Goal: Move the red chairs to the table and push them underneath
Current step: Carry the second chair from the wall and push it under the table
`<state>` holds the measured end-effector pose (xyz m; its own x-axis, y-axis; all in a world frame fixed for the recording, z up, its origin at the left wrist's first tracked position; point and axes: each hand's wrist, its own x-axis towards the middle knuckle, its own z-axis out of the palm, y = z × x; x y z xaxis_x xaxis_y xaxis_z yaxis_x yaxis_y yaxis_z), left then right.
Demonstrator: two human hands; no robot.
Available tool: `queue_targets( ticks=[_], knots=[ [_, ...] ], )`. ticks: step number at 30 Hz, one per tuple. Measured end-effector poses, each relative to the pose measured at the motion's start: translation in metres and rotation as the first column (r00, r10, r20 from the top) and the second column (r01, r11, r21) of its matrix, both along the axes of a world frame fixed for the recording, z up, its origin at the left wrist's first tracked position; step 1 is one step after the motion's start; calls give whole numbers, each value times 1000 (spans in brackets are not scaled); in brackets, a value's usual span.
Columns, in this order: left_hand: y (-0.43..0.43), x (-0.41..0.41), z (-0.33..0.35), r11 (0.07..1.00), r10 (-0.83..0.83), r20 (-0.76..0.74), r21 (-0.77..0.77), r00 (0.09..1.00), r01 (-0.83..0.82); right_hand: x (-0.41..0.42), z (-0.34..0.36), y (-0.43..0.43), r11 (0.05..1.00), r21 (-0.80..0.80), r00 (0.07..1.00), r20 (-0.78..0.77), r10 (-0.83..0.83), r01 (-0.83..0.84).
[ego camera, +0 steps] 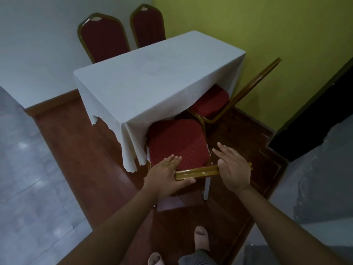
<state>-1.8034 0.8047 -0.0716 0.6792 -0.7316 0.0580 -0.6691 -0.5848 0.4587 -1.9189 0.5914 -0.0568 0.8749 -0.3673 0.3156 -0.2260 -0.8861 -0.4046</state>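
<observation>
Standing at the near end of the desk (152,81), a red chair (177,146) is seen with its seat partly under the white cloth (131,142).
Another chair (212,102) is tucked at the right side, two more chairs (104,39) behind. The gold backrest rail (198,172) is gripped by the left hand (168,175), thumb beneath; the right hand (234,169) rests on it, fingers (222,150) spread flat.
</observation>
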Motion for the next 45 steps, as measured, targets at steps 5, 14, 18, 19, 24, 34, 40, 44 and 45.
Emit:
queue_targets(
  ticks=[5,14,18,19,24,34,40,44,45],
  knots=[
    [-22,-2,-1,996,90,69,-27,994,-89,14,3,-30,995,-2,994,21,104,-104],
    [-77,3,-3,980,195,71,-48,978,-192,50,3,-98,975,-8,975,3,224,-224],
    [-110,3,-5,970,240,53,-53,969,-237,65,6,-138,958,-15,958,-25,286,-287],
    [-119,3,-5,967,252,51,-55,967,-249,69,6,-148,956,-14,956,-31,292,-293],
    [-164,14,-1,962,269,0,-48,963,-269,92,15,-191,953,30,950,-71,303,-301],
    [-181,42,1,989,135,110,52,985,-141,100,-4,-181,985,175,1000,6,13,-14],
    [-191,50,-4,986,166,158,-9,974,-166,115,-6,-200,986,140,995,58,86,-94],
    [-202,56,-5,982,188,162,-24,969,-187,127,-6,-212,985,134,992,76,101,-110],
    [-205,58,-6,981,195,162,-25,967,-194,130,-5,-216,984,135,992,79,102,-112]
  ],
)
